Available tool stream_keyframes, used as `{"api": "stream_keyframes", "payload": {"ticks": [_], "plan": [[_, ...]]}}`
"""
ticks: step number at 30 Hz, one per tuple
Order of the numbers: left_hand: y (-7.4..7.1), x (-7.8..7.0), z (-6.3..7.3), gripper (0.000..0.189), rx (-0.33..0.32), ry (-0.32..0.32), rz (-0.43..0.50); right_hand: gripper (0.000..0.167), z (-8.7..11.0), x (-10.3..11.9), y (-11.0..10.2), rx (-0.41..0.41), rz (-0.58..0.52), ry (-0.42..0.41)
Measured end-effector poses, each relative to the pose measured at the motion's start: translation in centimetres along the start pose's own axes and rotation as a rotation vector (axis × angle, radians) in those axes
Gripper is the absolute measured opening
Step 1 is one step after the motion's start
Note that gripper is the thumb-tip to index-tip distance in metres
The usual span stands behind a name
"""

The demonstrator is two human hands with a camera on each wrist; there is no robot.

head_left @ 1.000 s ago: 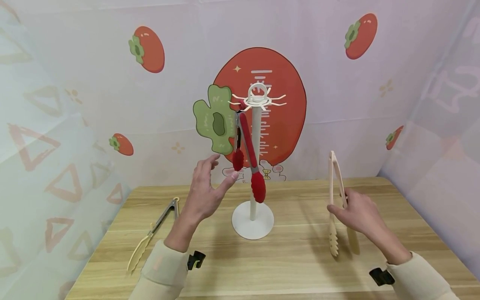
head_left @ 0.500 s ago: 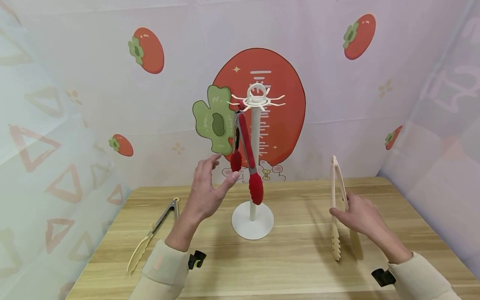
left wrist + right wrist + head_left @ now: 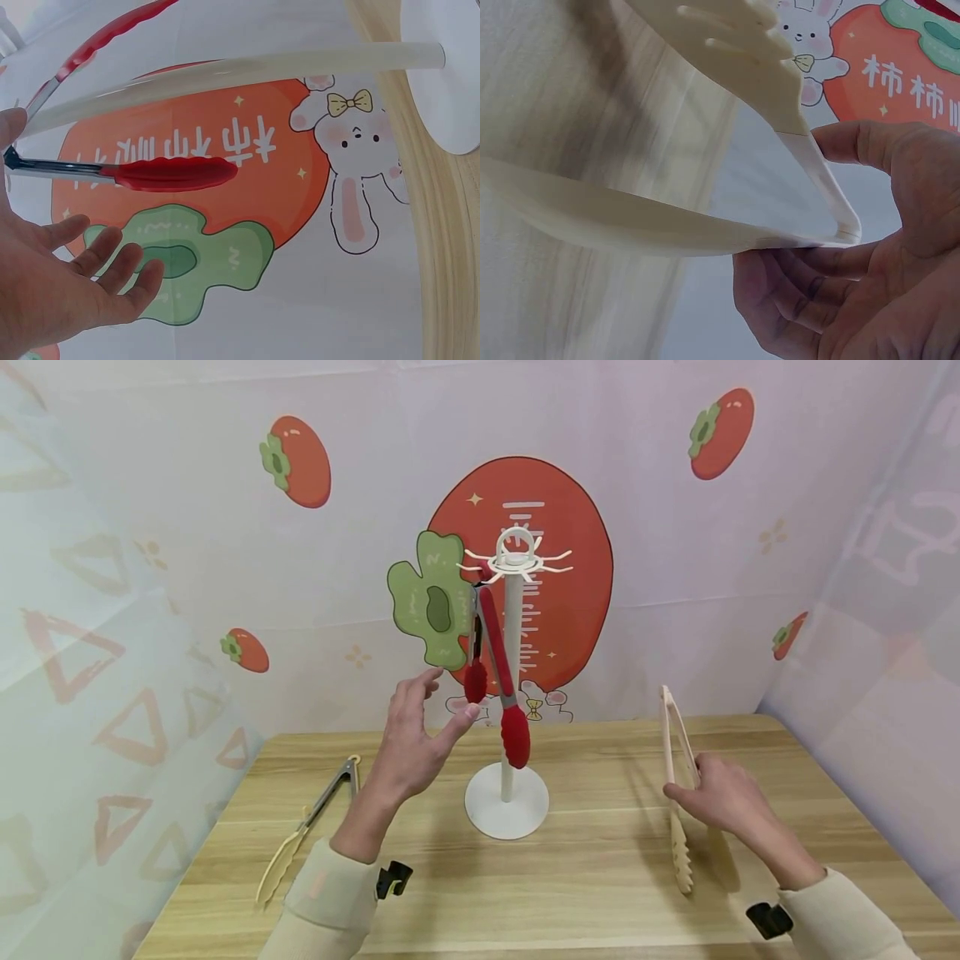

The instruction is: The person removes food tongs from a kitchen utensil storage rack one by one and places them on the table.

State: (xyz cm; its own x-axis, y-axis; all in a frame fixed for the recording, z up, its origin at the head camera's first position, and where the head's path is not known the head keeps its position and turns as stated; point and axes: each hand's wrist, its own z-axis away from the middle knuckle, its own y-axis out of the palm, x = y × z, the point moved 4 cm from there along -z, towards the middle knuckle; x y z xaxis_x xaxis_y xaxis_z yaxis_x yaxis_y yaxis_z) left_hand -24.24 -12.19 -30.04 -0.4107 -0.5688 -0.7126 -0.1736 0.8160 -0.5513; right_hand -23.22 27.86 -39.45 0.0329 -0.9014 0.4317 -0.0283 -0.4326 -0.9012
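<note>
Red-tipped tongs point(image 3: 497, 643) hang by their top end from a hook of the white stand point(image 3: 507, 817), legs spread downward. Beside them my left hand point(image 3: 411, 750) is raised with fingers loosely spread and nothing in it; its thumb tip overlaps the nearer red tip in the head view. The left wrist view shows that red tip point(image 3: 176, 174) above my fingers. On the right, cream tongs point(image 3: 669, 743) are upright in my right hand point(image 3: 726, 793), hinge end up and legs apart. Thumb and fingers grip the two legs from outside, seen in the right wrist view.
Another pair of tongs point(image 3: 327, 796), with grey legs and pale yellow tips, lies on the wooden table point(image 3: 585, 877) left of my left forearm. Several white hooks point(image 3: 555, 568) ring the stand's top. A printed cloth wall point(image 3: 360, 568) closes off the back.
My right hand has sunk slightly and shifted a little right with the cream tongs, whose hinge end is lower and whose toothed tip has swung right. The left hand stays in place.
</note>
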Motion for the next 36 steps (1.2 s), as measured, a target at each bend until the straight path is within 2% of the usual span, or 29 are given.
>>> {"api": "stream_keyframes", "payload": {"ticks": [13, 19, 28, 36], "plan": [[0.1, 0.0, -0.1, 0.078, 0.006, -0.008, 0.013, 0.041, -0.3, -1.2, 0.7, 0.042, 0.029, 0.044], [0.2, -0.3, -0.4, 0.077, 0.002, 0.004, 0.016, 0.046, -0.4, -1.8, 1.2, 0.083, 0.047, 0.064], [0.4, -0.9, -1.2, 0.083, 0.019, 0.024, 0.027, 0.048, -0.4, -2.1, 1.6, 0.101, 0.060, 0.066], [0.7, -1.2, -1.6, 0.081, 0.023, 0.028, 0.042, 0.054, -0.4, -2.4, 2.0, 0.122, 0.067, 0.067]]}}
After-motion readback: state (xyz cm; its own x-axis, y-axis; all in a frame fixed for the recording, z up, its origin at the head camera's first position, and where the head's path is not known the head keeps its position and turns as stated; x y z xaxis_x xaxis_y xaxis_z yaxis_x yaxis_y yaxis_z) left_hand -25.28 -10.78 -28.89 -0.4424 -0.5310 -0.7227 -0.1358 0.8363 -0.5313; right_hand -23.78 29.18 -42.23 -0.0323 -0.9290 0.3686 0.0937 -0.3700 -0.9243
